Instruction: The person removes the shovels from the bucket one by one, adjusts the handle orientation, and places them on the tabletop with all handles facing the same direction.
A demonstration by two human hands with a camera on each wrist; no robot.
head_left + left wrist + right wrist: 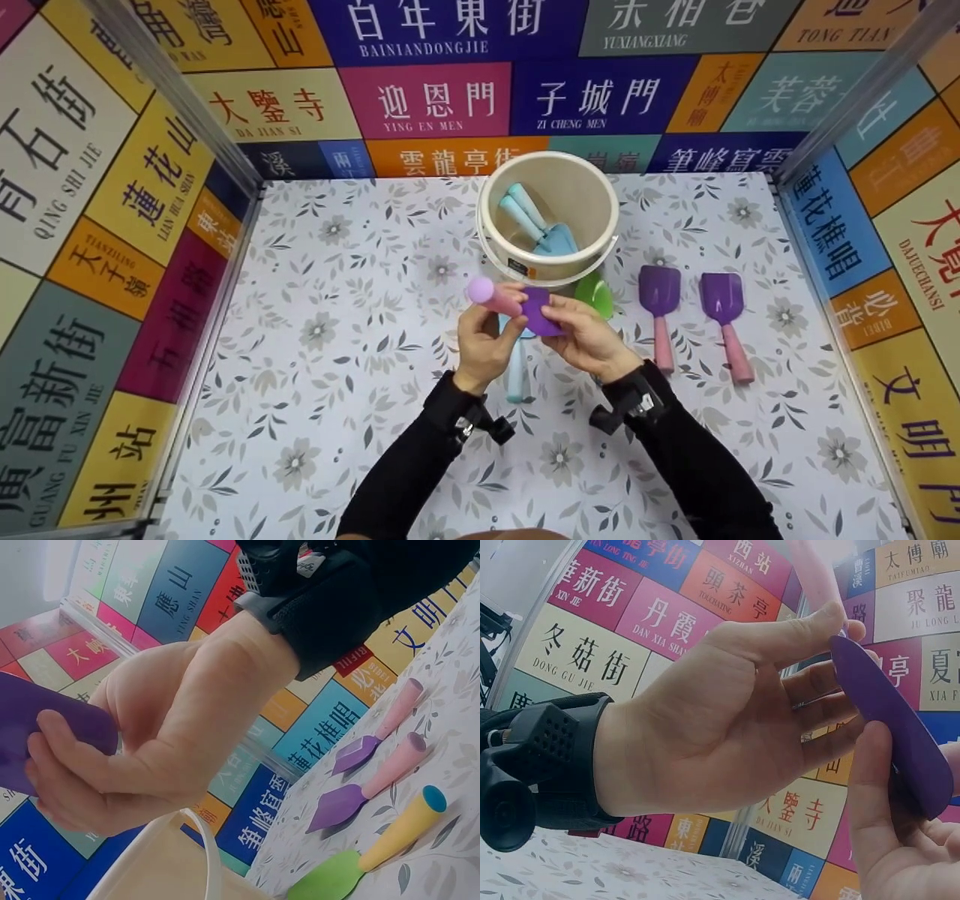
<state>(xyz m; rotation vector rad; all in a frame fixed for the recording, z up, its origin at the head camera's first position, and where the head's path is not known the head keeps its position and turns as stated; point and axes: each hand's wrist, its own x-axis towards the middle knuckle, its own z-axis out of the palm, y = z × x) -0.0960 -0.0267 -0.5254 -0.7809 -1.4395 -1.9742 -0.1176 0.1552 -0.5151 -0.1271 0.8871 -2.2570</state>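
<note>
Black sleeves (401,472) come up from the bottom edge, ending at my two bare hands. With my left hand (484,349) I pinch the purple shovel (538,311) near its neck, thumb against finger, other fingers loosely bent; its pink handle (499,298) sticks up to the left. My right hand (591,337) pinches the blade between thumb and fingers, so the shovel is held between my hands, off the table (322,420).

Counting left to right: one pale blue scoop (515,379) lies on the table beneath my hands, two light blue scoops (561,238) lean inside one cream bucket (591,202), one green scoop (328,877) with a yellow handle lies beside the bucket, and two other purple shovels (660,291) lie at the right.

From above, my hands cover part of the pale blue scoop and the green one's handle. Just beyond them stands the bucket, with sign-printed panels (435,101) behind.
</note>
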